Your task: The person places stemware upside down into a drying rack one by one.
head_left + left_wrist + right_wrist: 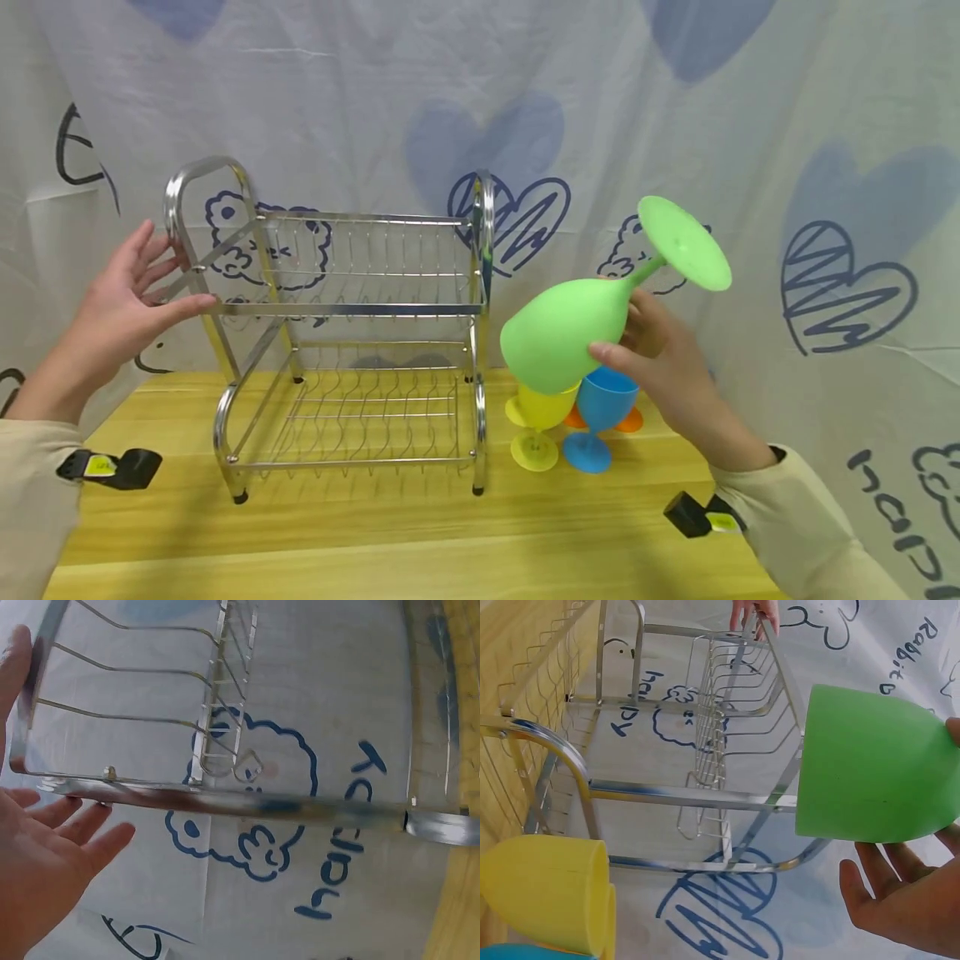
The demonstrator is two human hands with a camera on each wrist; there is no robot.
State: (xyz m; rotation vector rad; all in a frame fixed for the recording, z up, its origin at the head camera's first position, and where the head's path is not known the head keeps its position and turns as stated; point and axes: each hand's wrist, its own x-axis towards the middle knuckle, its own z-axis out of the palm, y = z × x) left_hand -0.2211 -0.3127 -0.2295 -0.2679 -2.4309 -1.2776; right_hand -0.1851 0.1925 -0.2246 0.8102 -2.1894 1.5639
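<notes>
My right hand (667, 358) grips a green plastic goblet (570, 333) around its bowl near the stem. The goblet is tipped over in the air, its mouth toward the lower left and its round foot up at the right. In the right wrist view the green bowl (877, 765) is beside the rack's upper end. My left hand (135, 300) rests on the left end of a two-tier metal dish rack (352, 309), thumb on its front corner and fingers behind the side frame. Both tiers hold nothing. In the left wrist view the fingers (64, 832) touch the rail, extended.
Right of the rack, a yellow goblet (534, 450) and a blue goblet (606, 400) stand upright on the wooden table (375, 542). Orange pieces (630, 421) show partly behind them. A printed curtain (337, 100) hangs behind the table.
</notes>
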